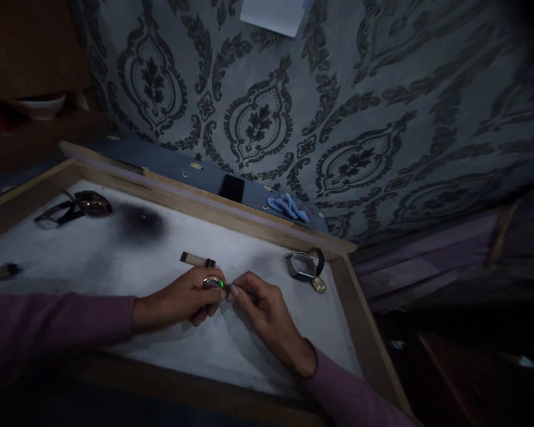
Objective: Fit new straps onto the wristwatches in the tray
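Observation:
My left hand is closed around a shiny round watch case, which shows a green glint on its right side. My right hand meets it from the right, thumb and forefinger pinched at the edge of the case. Whatever sits between those fingertips is too small and dark to name. Just behind my left hand lies a short watch strap piece, pale with dark ends. Both hands hover over the white bottom of a shallow wooden tray.
In the tray's right corner are a grey angular watch case and a small gold round piece. Dark-strapped watch parts lie at left. Behind the rim are a black phone-like slab and a blue cloth.

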{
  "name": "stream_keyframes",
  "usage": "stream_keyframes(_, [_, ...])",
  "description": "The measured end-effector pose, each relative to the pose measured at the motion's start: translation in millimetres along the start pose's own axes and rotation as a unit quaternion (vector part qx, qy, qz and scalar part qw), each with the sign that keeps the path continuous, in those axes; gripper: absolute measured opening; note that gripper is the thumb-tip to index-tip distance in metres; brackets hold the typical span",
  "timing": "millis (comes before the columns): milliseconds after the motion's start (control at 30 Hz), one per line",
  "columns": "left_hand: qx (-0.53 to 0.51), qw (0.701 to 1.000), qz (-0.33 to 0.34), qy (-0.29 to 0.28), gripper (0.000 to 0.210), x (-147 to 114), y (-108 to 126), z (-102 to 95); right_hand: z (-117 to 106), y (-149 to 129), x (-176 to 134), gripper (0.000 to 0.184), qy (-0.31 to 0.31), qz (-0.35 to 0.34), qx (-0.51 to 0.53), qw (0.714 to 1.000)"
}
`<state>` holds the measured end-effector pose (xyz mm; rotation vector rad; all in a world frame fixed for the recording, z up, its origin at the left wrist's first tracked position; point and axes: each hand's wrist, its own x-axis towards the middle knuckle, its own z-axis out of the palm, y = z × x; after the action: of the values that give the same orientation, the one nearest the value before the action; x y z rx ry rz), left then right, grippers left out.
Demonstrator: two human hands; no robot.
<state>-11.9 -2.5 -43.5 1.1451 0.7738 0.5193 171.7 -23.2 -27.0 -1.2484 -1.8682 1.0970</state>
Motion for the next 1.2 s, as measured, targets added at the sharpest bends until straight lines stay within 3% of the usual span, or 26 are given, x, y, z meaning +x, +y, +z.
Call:
stream_keyframes(200, [-0.011,1.000,-0.004,-0.003,0.017,0.8,0.6,-0.1,-3.7,-1.8,-0.6,0.029,-0.013,0.014,-0.008,1.000])
stream_keyframes(567, [-0.011,1.000,-0.008,-0.003,0.015,0.3,-0.4,-0.8,-0.2,9.6,-2.4,0.027,-0.038,0.069,0.112,0.991])
stream_keyframes(900, [-0.002,1.000,-0.017,0.004,0.019,0.7,0.2,-0.7,-3.9,3.2,0.7,0.031,-0.033,0.027,0.019,0.999])
stream_keyframes(1200, [-0.008,1.000,-0.016,0.002,0.019,3.1,-0.9,-1.1,-4.3,3.2,0.6,0.034,-0.032,0.033,0.006,0.999])
